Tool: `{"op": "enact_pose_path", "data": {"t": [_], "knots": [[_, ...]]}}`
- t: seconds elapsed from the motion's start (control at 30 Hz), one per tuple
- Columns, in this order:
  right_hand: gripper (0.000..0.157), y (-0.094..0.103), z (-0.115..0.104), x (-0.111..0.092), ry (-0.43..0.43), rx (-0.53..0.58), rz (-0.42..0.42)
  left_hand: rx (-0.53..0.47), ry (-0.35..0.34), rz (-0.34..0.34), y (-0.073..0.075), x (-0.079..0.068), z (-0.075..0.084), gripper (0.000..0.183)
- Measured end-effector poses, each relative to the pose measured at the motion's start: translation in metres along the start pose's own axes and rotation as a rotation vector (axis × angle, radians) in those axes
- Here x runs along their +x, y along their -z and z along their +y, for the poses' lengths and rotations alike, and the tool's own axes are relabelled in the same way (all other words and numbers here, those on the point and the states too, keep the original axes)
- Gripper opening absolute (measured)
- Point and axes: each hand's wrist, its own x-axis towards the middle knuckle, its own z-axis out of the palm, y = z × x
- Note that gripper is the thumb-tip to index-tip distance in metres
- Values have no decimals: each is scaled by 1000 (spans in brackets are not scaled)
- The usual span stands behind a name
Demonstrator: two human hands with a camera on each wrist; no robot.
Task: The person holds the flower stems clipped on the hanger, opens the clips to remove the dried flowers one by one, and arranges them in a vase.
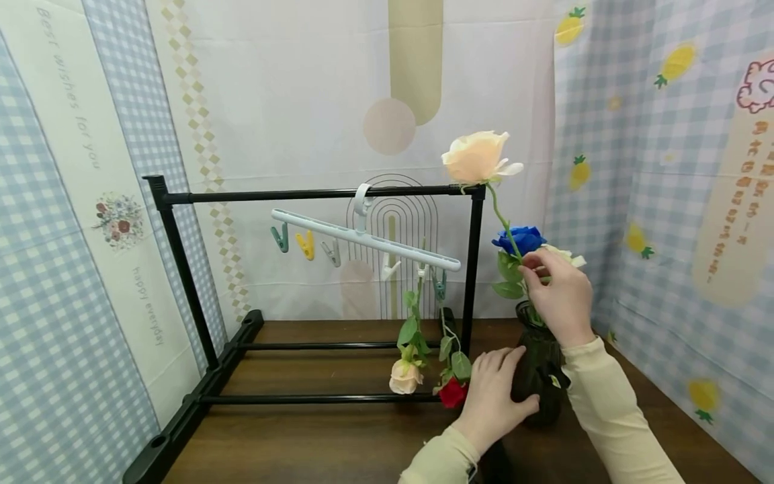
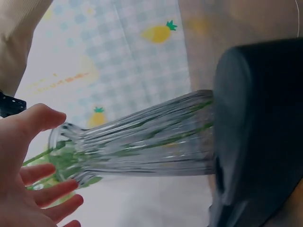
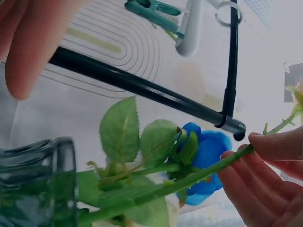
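My right hand (image 1: 559, 292) pinches the green stem (image 3: 189, 179) of a tall peach rose (image 1: 478, 158) between thumb and fingers. In the right wrist view the stem slants down to the mouth of a ribbed glass vase (image 2: 151, 137). A blue rose (image 1: 519, 240) and a pale rose (image 1: 565, 255), partly behind my hand, stand at the vase too. With fingers spread, my left hand (image 1: 492, 396) is beside the vase; the left wrist view shows it near the neck, and I cannot tell whether it touches the glass.
A black rack (image 1: 272, 196) carries a pale hanger (image 1: 363, 235) with several clips. From it a peach rose (image 1: 406, 376) and a red rose (image 1: 453, 392) hang upside down, close left of my left hand. Checked cloth (image 1: 671, 202) walls the right side.
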Motion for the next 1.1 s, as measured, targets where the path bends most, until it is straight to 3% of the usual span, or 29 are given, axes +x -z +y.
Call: {"op": "enact_pose_path", "data": {"t": [0.2, 0.43, 0.57, 0.83, 1.1], "knots": [[13, -2, 7, -2, -4, -57, 7, -98, 123, -64, -10, 7, -1, 73], [17, -6, 15, -12, -60, -88, -18, -476, 381, -173, -19, 19, 0, 83], [23, -5, 22, -19, -78, -96, -13, -568, 460, -202, -27, 20, 1, 86], [30, -4, 36, -31, -113, -116, 2, -603, 499, -217, -42, 21, 3, 90], [32, -3, 44, -40, -185, -122, -19, -586, 480, -207, -48, 24, 7, 93]]}}
